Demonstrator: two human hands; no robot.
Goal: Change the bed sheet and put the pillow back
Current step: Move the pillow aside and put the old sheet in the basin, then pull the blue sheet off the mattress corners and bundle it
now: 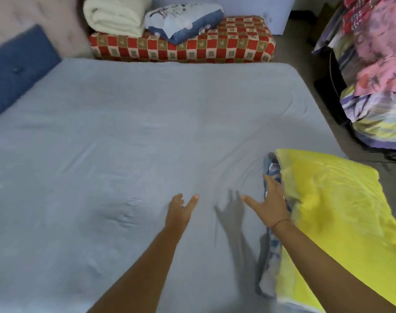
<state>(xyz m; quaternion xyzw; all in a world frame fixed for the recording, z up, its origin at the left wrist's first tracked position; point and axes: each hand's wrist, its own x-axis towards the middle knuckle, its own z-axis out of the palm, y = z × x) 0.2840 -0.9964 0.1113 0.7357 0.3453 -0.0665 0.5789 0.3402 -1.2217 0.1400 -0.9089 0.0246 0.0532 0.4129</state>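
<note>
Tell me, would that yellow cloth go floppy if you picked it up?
Probably floppy: the yellow cloth is creased all over and lies slumped, with no stiff shape. Likely light, since it looks thin. Pushed, it would probably bunch up, not roll.

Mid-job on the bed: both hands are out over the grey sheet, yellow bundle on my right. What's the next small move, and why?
Probably curl the right hand around the near edge of the yellow bundle and slide it inward. That hand is open against its patterned side, the bundle sits at the right edge of the grey sheet, and the left hand holds nothing.
</note>
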